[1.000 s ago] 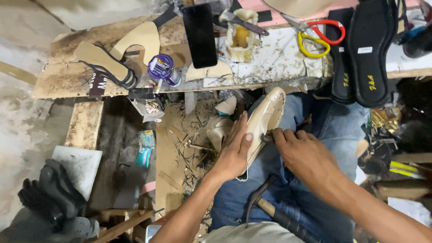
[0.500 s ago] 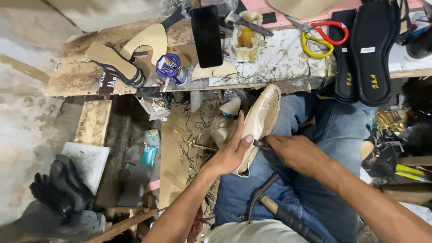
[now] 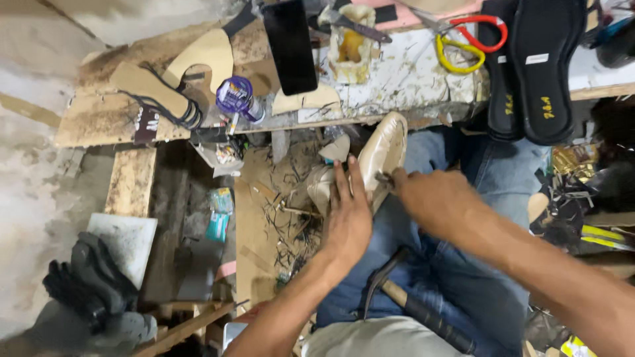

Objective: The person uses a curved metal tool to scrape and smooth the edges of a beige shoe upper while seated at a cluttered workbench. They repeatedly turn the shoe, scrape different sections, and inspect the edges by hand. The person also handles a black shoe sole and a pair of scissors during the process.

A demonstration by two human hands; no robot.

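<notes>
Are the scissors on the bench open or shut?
Shut, it seems: the scissors lie flat on the bench, red and yellow handles close together.
</notes>
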